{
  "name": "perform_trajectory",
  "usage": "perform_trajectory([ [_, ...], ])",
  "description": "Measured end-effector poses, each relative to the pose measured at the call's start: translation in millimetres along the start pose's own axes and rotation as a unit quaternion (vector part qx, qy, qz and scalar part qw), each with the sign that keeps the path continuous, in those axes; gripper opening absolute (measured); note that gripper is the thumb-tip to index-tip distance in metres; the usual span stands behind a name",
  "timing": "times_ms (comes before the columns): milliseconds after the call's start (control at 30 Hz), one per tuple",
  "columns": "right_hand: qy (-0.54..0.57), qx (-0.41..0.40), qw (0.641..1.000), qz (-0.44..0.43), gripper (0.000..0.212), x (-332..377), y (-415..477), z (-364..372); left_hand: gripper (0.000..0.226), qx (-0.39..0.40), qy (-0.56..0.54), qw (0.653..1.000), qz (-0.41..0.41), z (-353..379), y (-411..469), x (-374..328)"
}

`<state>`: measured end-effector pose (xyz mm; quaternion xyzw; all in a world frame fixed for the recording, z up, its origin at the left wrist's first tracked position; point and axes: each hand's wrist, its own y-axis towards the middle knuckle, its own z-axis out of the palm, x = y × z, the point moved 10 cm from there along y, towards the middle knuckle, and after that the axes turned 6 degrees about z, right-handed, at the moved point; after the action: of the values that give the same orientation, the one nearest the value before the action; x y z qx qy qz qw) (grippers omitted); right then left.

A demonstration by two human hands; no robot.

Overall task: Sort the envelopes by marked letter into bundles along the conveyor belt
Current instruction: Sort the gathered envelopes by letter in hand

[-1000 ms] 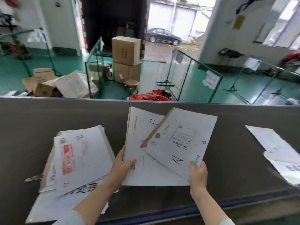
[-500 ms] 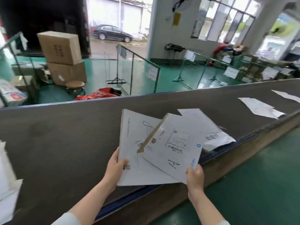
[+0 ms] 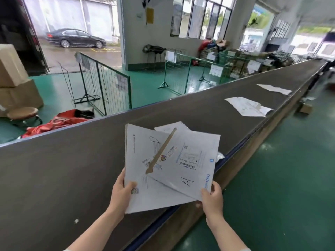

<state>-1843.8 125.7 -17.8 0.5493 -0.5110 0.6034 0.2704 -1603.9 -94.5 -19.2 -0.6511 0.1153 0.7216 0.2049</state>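
Behind the held envelopes [image 3: 181, 178], a bundle [image 3: 172, 126] lies mostly hidden.

Two hands: left hand [image 3: 121, 193], right hand [image 3: 212, 198]. Two held envelopes: curved-letter envelope [image 3: 138, 153], A envelope [image 3: 192, 173]. One conveyor belt [image 3: 72, 169] with three envelope bundles: near bundle [image 3: 169, 127], middle bundle [image 3: 247, 106], far bundle [image 3: 274, 89]. Two cardboard boxes: upper box [image 3: 10, 67], lower box [image 3: 20, 96]. One stool [image 3: 22, 111]. One car [image 3: 76, 38].

Dark car [image 3: 76, 38] outside the doorway; stacked cardboard boxes [image 3: 16, 95] at left, round stool [image 3: 22, 111] and red bag [image 3: 58, 122] beside them; mesh fence [image 3: 105, 87] on green floor [image 3: 281, 178].
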Motion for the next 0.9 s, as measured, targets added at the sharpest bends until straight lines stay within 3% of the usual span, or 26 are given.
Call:
perform_trajectory([
  [233,-0.028,-0.02,0.999,0.036,0.029,40.0,134.8,-9.7,0.056,-0.001,0.024,1.0,0.014,93.0,108.1,-1.8],
  [467,-0.009,-0.006,0.999,0.048,0.027,75.3,237.1,-8.4,0.059,-0.025,0.08,0.995,0.052,138.4,171.2,-25.8],
  [633,-0.042,0.056,0.994,0.085,0.029,75.4,313.9,5.6,0.06,-0.122,0.096,0.985,0.072,148.2,189.6,-31.0],
  [800,-0.19,0.127,0.965,0.132,0.068,62.8,375.7,9.2,0.063,-0.232,0.112,0.963,0.085,162.1,182.4,-43.5],
  [900,-0.229,0.2,0.945,0.12,0.059,74.0,393.1,25.9,0.063,-0.29,0.147,0.941,0.093,168.4,172.6,-48.9],
])
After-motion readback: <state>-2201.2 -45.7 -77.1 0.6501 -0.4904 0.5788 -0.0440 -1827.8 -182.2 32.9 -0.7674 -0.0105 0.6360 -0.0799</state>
